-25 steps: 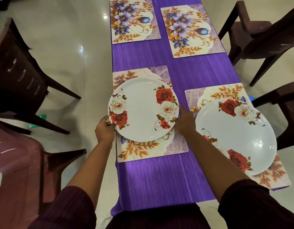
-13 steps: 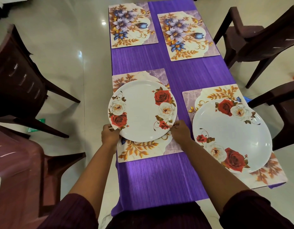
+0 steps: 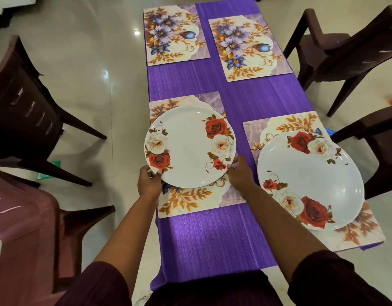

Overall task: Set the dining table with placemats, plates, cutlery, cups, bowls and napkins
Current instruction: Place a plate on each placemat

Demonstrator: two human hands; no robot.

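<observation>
A white plate with red and cream roses (image 3: 188, 149) lies over the near-left floral placemat (image 3: 190, 202). My left hand (image 3: 149, 181) grips its near-left rim. My right hand (image 3: 240, 172) pinches its near-right rim. A second rose plate (image 3: 311, 182) rests on the near-right placemat (image 3: 278, 124). Two more placemats with blue and purple flowers, one far left (image 3: 175, 34) and one far right (image 3: 248, 47), lie bare on the purple tablecloth (image 3: 212, 235).
Dark brown plastic chairs stand around the narrow table: two on the left (image 3: 25, 111), two on the right (image 3: 349, 45). A reddish-brown chair (image 3: 20, 228) sits at the near left. The floor is glossy cream tile.
Both hands have slid along the left plate's rim toward its near edge. The plate has stayed over the near-left placemat, turned slightly.
</observation>
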